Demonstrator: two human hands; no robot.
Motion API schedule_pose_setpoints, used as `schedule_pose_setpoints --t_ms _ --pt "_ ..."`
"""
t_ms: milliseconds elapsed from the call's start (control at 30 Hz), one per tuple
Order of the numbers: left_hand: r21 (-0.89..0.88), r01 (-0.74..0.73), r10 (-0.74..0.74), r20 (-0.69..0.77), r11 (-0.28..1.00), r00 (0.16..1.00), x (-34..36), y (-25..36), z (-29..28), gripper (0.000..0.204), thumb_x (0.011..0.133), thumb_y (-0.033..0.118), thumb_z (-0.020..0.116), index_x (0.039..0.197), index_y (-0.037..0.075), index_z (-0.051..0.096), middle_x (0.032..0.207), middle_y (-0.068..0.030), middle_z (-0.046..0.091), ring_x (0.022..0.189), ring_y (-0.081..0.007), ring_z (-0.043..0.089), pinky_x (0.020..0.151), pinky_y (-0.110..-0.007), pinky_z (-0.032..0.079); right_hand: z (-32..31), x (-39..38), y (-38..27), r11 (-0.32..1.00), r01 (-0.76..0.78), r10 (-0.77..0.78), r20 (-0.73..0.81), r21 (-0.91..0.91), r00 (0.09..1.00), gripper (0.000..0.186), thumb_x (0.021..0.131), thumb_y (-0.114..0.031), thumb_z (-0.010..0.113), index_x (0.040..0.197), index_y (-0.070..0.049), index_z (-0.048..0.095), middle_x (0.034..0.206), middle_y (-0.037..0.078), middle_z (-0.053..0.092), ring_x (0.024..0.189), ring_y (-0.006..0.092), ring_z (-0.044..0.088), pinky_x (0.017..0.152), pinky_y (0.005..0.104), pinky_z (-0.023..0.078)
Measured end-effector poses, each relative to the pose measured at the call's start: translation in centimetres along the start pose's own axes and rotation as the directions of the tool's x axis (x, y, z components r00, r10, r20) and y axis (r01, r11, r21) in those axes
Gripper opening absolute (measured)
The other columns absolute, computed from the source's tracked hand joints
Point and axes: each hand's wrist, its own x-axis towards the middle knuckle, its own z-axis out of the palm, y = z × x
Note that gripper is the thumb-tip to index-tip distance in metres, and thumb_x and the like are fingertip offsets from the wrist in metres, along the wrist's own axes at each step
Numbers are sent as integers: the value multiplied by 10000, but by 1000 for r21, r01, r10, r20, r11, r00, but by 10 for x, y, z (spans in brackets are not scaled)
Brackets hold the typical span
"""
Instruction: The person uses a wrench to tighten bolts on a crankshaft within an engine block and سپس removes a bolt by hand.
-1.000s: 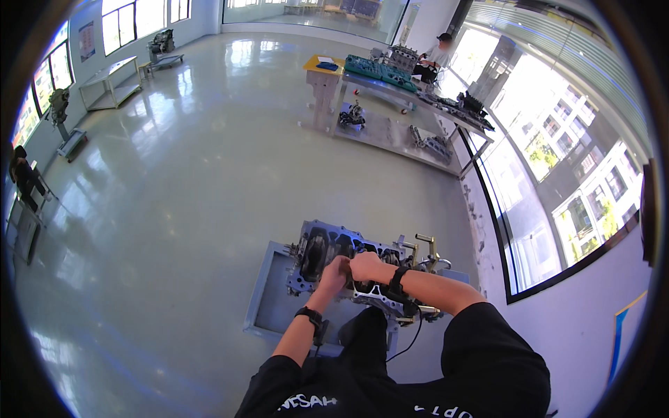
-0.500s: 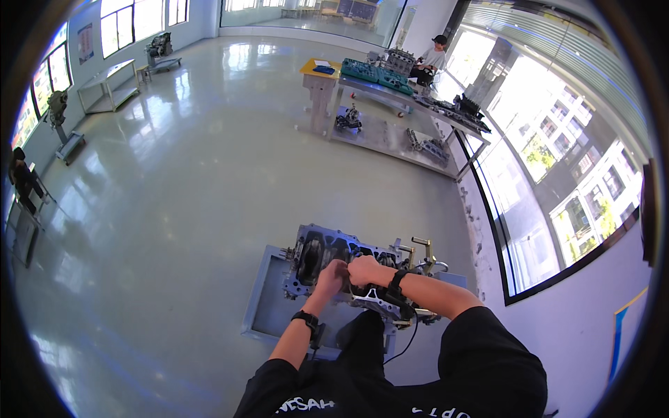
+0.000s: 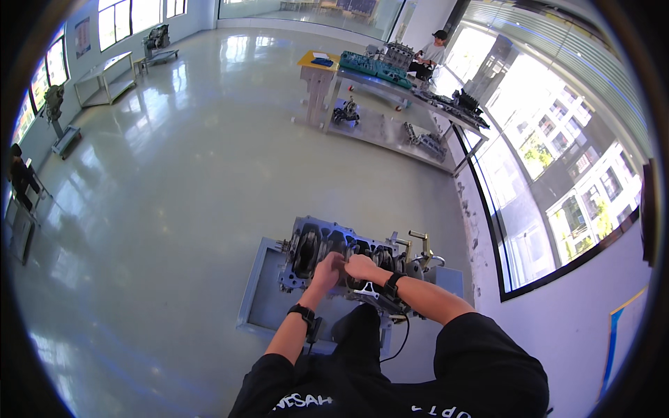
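An engine block [image 3: 334,228] with open cylinder bays and dark crank parts lies across a stand in front of me. Over its middle my two hands are close together. My right hand [image 3: 362,268] is closed, the fingers curled down at the block; whatever they grip is hidden beneath them. Just to its left is my left hand [image 3: 327,272], its fingers bent toward the right hand and smeared by motion, so I cannot make out their grip. A bright metal bracket-like part [image 3: 369,291] shows on the block's near side, below my right hand.
The block's blue-grey stand frame [image 3: 254,285] extends left of it; brass-coloured handles [image 3: 425,244] rise at its right end. A black cable [image 3: 408,338] hangs near my leg. Farther off, a metal workbench [image 3: 383,143] carries engine parts, with a person [image 3: 433,52] behind it. Windows line the right.
My left hand has shifted slightly and its fingers are more blurred. The right hand stays closed at nearly the same spot on the block. The whole view has tilted a little.
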Motion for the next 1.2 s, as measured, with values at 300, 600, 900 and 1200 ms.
schedule_pose_setpoints --t_ms 300,600,900,1200 --pt "-24 63 -62 25 998 998 3 -1 -3 379 711 -84 420 1053 31 533 970 -156 655 962 -276 627 826 -335 474 -29 -18 -27 882 177 -209 -26 -437 978 242 728 -241 557 713 -35 684 723 158 666 712 314 666 623 417 520" --pt "8 103 -103 15 995 995 -4 9 -1 331 754 -63 484 1062 46 539 982 -147 650 975 -264 626 832 -329 472 -30 -9 -28 709 395 -290 269 -585 919 201 690 -187 612 808 -47 695 809 164 675 783 304 667 686 407 528" --pt "-27 16 -16 -18 999 1000 -1 1 1 397 692 -119 405 1040 26 528 936 -160 659 928 -263 646 805 -325 486 8 -7 -3 991 2 -21 -140 -130 990 274 742 -233 504 719 -28 684 733 199 652 733 364 653 670 465 529" --pt "-42 58 -58 6 997 998 -2 6 0 404 698 -135 381 1042 20 527 925 -135 665 927 -227 647 802 -315 488 -30 -13 -16 774 353 -317 162 -525 935 220 646 -212 570 710 -30 676 741 181 658 708 346 654 607 438 529"
